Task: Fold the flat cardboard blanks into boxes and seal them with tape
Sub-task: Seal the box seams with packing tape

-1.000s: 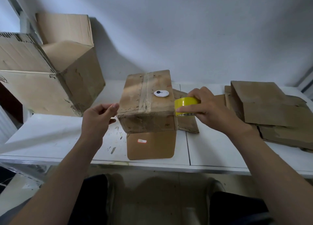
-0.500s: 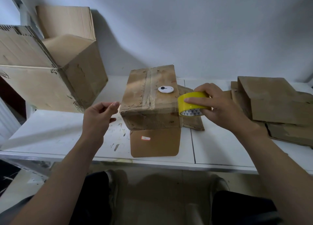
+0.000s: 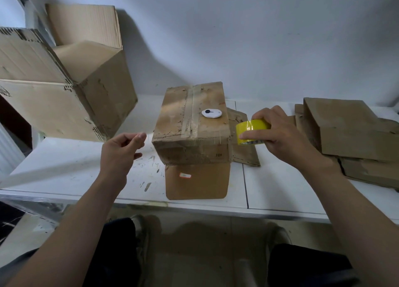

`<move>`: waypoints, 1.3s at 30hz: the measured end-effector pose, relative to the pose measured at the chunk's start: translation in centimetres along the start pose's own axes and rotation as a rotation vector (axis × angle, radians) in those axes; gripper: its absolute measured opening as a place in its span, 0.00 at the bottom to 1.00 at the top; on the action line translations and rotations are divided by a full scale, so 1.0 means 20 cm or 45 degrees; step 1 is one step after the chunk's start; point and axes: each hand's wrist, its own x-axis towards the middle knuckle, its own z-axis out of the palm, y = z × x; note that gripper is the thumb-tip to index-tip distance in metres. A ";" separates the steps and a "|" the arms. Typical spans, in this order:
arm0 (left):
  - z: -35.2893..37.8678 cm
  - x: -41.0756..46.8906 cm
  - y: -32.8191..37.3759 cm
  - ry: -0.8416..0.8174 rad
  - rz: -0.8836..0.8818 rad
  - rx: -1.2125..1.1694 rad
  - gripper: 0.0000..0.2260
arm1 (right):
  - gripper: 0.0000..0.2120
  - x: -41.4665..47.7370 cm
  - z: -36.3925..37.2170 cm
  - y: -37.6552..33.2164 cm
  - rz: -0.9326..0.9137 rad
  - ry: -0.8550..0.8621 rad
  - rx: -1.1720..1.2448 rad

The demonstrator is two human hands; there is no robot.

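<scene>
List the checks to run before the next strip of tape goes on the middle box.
1. Grip on tape roll by right hand: ok.
2. Tape on top seam of box: ok.
3. Fold of front flap: not ok, it lies flat on the table.
4. Clear top: not ok, white disc sits on it.
5. Pinch of left hand on a tape end: cannot tell.
</scene>
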 end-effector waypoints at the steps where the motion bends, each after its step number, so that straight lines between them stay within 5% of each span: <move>1: 0.00 0.00 -0.01 0.005 -0.003 -0.004 0.10 | 0.33 0.00 0.00 0.00 -0.003 -0.010 -0.003; 7: 0.00 0.03 -0.08 0.070 -0.030 0.009 0.05 | 0.37 0.03 0.05 -0.02 -0.015 -0.120 -0.068; 18: 0.08 0.14 -0.20 0.076 -0.205 -0.098 0.07 | 0.30 0.05 0.13 -0.03 0.166 -0.220 0.006; 27: 0.17 0.19 -0.22 0.029 -0.207 -0.130 0.05 | 0.29 -0.01 0.23 -0.03 0.231 -0.129 0.043; 39: 0.23 0.28 -0.19 -0.137 0.051 0.636 0.07 | 0.24 0.00 0.22 -0.04 0.387 -0.279 0.058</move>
